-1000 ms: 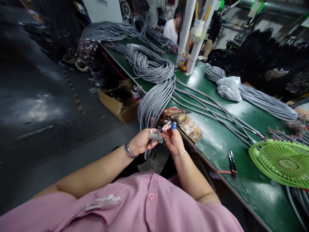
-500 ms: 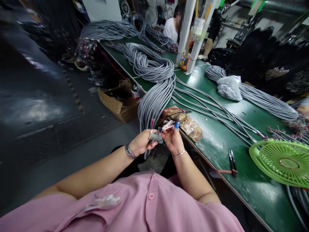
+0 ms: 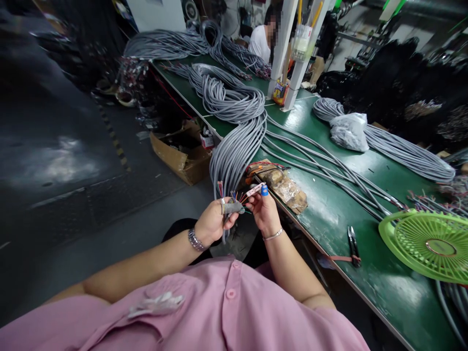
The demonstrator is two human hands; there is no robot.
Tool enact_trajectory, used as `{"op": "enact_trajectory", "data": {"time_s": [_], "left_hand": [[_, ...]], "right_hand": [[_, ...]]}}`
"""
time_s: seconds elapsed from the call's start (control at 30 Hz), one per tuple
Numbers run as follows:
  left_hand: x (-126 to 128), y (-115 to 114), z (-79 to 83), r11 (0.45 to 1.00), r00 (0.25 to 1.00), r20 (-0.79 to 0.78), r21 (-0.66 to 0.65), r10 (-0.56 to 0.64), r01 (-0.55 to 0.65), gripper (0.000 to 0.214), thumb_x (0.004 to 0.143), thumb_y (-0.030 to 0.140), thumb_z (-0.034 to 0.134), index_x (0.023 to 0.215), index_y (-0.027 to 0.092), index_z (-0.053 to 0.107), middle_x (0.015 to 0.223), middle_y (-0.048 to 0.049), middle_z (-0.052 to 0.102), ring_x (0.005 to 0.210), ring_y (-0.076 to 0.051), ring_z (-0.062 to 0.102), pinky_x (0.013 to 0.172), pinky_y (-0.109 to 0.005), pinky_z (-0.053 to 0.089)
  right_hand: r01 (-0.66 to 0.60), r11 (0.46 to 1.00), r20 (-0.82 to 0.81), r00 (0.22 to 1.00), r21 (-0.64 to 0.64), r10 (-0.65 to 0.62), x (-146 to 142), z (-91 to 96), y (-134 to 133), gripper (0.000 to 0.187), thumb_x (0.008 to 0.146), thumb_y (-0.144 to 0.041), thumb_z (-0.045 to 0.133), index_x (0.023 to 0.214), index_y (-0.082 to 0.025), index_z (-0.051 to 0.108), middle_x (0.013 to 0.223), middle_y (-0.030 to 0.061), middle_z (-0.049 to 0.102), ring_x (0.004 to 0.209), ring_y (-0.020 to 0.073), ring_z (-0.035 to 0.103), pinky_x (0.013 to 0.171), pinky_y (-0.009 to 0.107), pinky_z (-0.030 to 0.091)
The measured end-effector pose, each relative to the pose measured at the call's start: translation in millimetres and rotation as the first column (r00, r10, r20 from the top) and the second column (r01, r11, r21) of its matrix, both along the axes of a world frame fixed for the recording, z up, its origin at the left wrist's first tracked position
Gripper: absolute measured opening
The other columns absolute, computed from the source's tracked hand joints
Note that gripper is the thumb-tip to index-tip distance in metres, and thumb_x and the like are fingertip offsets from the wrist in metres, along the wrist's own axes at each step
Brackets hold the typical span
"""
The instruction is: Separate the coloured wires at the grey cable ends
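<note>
My left hand point(image 3: 210, 223) is closed around the end of a grey cable point(image 3: 231, 208), above my lap at the table's edge. Coloured wires point(image 3: 236, 196) fan out from that cable end, and another bunch of wires point(image 3: 220, 189) stands up beside the left thumb. My right hand point(image 3: 266, 214) pinches a small pale pink piece point(image 3: 255, 189), whose exact kind I cannot make out. On one of its fingers sits a blue cover point(image 3: 264, 190). A few thin wires reach across the gap toward the right fingertips; whether they are gripped is unclear.
Coiled grey cables point(image 3: 237, 146) lie along the green table point(image 3: 329, 195). Just beyond my hands is a taped wooden block point(image 3: 287, 187). Snips point(image 3: 353, 246) and a green fan point(image 3: 424, 243) are at right. A cardboard box point(image 3: 179, 156) stands left. Another person point(image 3: 260, 44) sits behind.
My hands have drawn slightly apart, the left one shifting left with the cable. The pink piece has turned, and the wires between the hands are spread wider.
</note>
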State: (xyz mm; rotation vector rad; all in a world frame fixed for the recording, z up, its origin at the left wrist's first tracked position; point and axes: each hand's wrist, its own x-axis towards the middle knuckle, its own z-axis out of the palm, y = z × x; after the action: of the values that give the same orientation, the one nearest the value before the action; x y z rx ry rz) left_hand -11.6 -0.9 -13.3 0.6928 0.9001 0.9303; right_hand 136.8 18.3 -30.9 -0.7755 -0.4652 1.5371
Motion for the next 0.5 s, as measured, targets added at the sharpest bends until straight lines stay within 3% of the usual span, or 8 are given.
{"op": "enact_trajectory", "data": {"time_s": [0.13,0.3,0.5], "left_hand": [[3.8,1.6,3.3,1.0,1.0,0.004,-0.025,0.015,-0.015,0.018,0.064,0.028,0.068,0.065,0.016,0.055,0.042,0.0021,0.052,0.029,-0.006,0.035,0.032,-0.019,0.018],[7.6,2.4,8.1,0.999,1.0,-0.006,-0.053,0.007,-0.007,0.02,0.062,0.027,0.07,0.063,0.015,0.054,0.041,0.0017,0.051,0.029,-0.005,0.034,0.032,-0.018,0.019],[6.8,5.4,5.9,0.998,0.999,0.033,-0.063,-0.004,0.006,0.021,0.062,0.029,0.069,0.063,0.016,0.052,0.042,0.0018,0.051,0.029,-0.005,0.034,0.032,-0.018,0.018]], "right_hand": [[0.007,0.997,0.041,0.999,-0.073,-0.004,3.6,2.4,0.7,0.036,0.073,-0.049,0.076,0.085,-0.017,0.063,0.072,-0.0022,0.065,0.055,0.0075,0.057,0.051,0.019,0.051],[-0.079,0.995,-0.091,0.993,-0.062,0.073,9.9,6.9,-1.9,0.028,0.08,-0.041,0.071,0.093,-0.017,0.067,0.079,0.001,0.071,0.068,0.0112,0.064,0.063,0.023,0.054],[-0.061,0.998,-0.16,0.986,-0.026,0.056,8.4,2.3,0.0,0.021,0.078,-0.035,0.073,0.088,-0.017,0.069,0.083,0.0019,0.073,0.073,0.0123,0.065,0.068,0.024,0.054]]}}
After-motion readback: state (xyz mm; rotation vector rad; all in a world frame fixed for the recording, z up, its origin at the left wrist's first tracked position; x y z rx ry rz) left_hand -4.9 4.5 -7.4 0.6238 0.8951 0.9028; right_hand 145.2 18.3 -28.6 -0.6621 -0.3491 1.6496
